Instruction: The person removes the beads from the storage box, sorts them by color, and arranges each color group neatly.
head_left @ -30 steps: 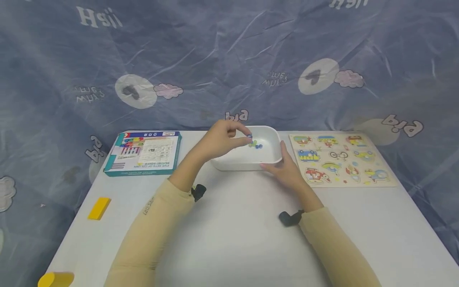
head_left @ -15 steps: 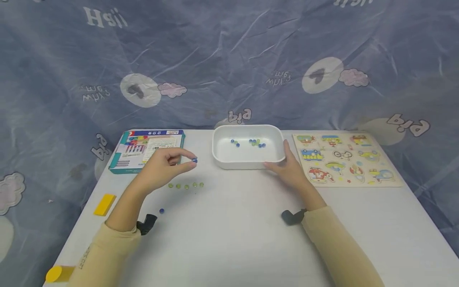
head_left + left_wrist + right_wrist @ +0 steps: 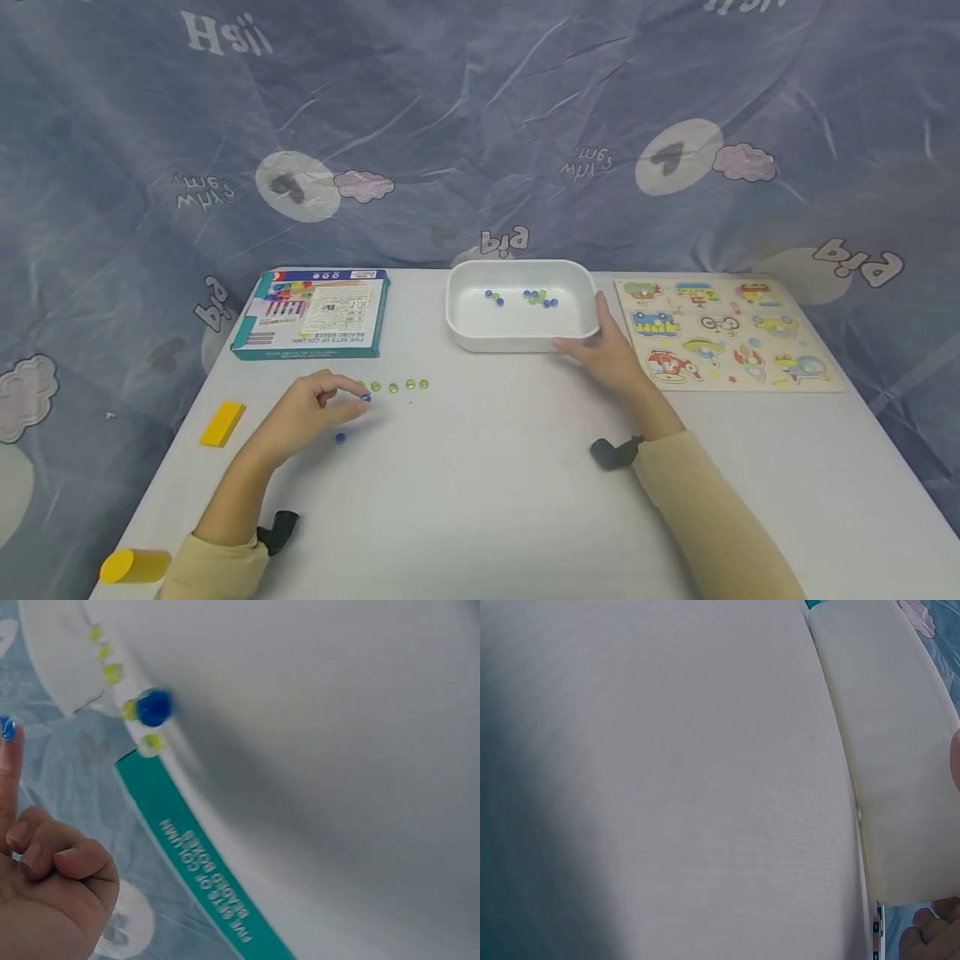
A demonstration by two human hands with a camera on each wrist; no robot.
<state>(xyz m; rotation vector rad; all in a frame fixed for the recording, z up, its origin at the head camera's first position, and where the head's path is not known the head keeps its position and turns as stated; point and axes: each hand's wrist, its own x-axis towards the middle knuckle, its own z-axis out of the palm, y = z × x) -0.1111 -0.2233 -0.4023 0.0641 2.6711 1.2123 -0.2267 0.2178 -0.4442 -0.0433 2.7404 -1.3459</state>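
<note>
My left hand [image 3: 303,417] pinches a blue glass marble [image 3: 366,398] between thumb and index finger, close over the table at the left end of a row. That row holds several yellow-green marbles [image 3: 393,387]. Just in front of it lies a single blue marble [image 3: 154,707], large in the left wrist view. At the back middle, a white tray [image 3: 517,343] holds two loose clusters of blue and yellow-green marbles [image 3: 540,297]. With thumb on the front wall and fingers along the side, my right hand [image 3: 611,354] grips the tray's right front corner.
Behind the row lies a teal-edged toy box [image 3: 311,317]. A yellow block [image 3: 222,424] and a yellow cylinder [image 3: 135,566] are at the left edge. Right of the tray is a wooden picture puzzle board [image 3: 720,333]. A blue patterned cloth [image 3: 450,125] hangs behind the table.
From over the tray, my left hand has moved left and toward me with a blue marble, down to the left end of the row. The right hand stays on the tray.
</note>
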